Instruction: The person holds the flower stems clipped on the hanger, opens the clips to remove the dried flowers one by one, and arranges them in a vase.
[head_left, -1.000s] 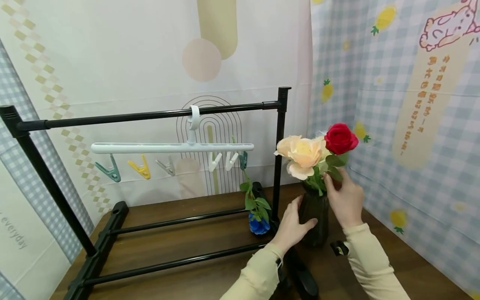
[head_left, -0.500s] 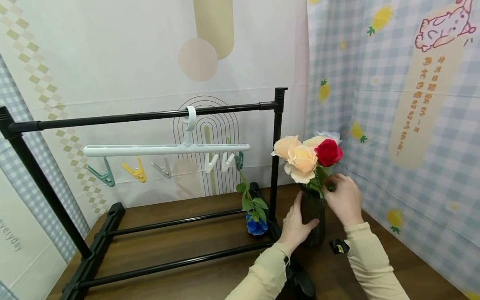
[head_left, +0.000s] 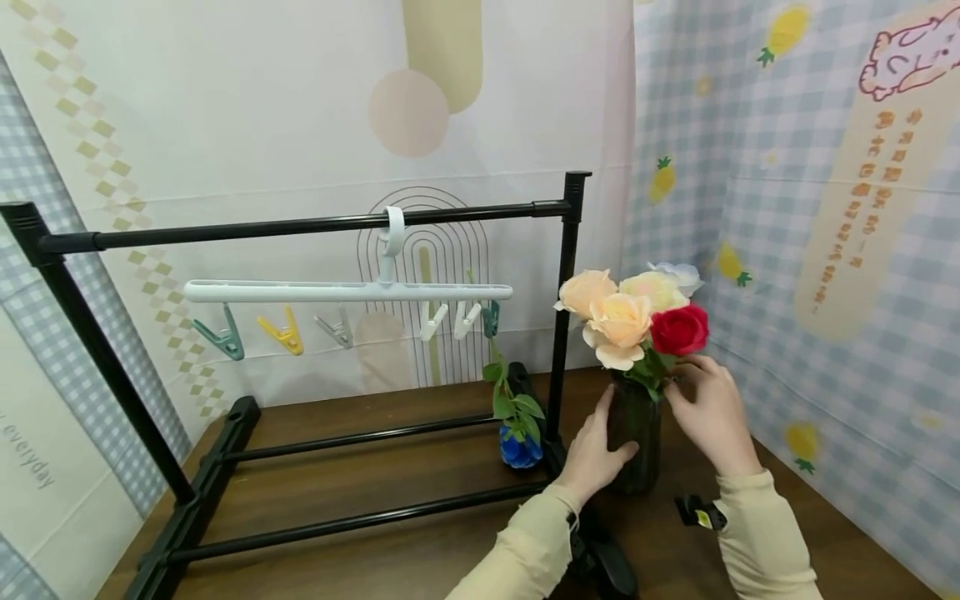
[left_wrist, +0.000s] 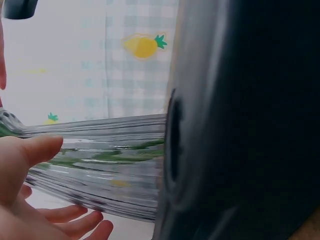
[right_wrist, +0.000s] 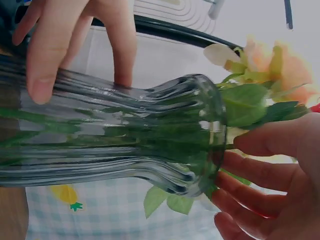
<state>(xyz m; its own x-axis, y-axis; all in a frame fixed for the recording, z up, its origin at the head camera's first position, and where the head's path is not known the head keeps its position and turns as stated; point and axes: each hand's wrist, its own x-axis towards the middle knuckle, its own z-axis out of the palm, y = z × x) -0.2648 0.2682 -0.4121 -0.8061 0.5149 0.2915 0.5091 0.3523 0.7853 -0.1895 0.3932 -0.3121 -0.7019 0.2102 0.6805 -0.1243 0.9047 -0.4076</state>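
A ribbed, see-through glass vase point(head_left: 636, 446) stands upright on the table beside the rack, green stems showing inside it point(right_wrist: 115, 135). My left hand point(head_left: 591, 460) grips its side, thumb on the near face and fingers round the far side. At the vase mouth, my right hand point(head_left: 712, 412) pinches a stem below the red rose point(head_left: 680, 330), thumb and forefinger meeting right at the rim in the right wrist view. Peach roses point(head_left: 619, 323), a pale yellow rose point(head_left: 654, 290) and a whitish-blue flower point(head_left: 678, 277) rise from the same vase.
A black rack point(head_left: 315, 225) fills the left and middle of the wooden table point(head_left: 360, 475). From its bar hangs a white hanger point(head_left: 345, 291) with several clips. A blue flower point(head_left: 520, 450) hangs head down from the rightmost clip. Printed cloth point(head_left: 750, 333) walls the right side.
The red rose has come down beside the peach roses, and my right hand has lowered with it at the vase mouth. My left hand stays on the vase. The camera view has shifted slightly.
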